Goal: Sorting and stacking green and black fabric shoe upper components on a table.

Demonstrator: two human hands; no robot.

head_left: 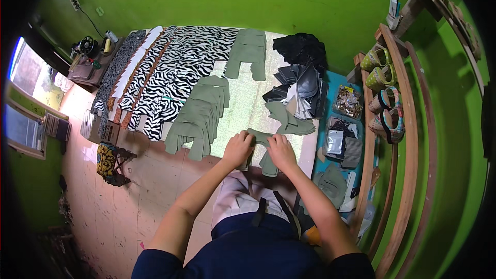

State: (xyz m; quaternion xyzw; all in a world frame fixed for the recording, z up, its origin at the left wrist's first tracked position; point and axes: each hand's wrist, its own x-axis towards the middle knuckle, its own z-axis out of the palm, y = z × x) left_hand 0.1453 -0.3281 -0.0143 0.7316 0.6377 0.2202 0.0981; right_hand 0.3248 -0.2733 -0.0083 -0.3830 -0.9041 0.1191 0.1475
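At the near edge of the table (231,133), my left hand (239,148) and my right hand (281,152) grip a U-shaped grey-green cut piece (261,137) by its two sides. Both sets of fingers are closed on its upper edge, and one leg of it hangs below my right hand. To the left lies a fanned, overlapping row of similar green pieces (199,111). More of them form a second group (248,51) farther back. Just beyond my right hand is a loose heap of green pieces (290,120), beside a pile of glossy dark pieces (304,83).
Zebra-patterned pieces (181,67) cover the table's left part; black fabric (300,50) sits at the back right. On the right, a wooden rack (408,150) holds shoes (381,70) next to plastic bins (343,142). A patterned stool (107,164) stands on the floor at left.
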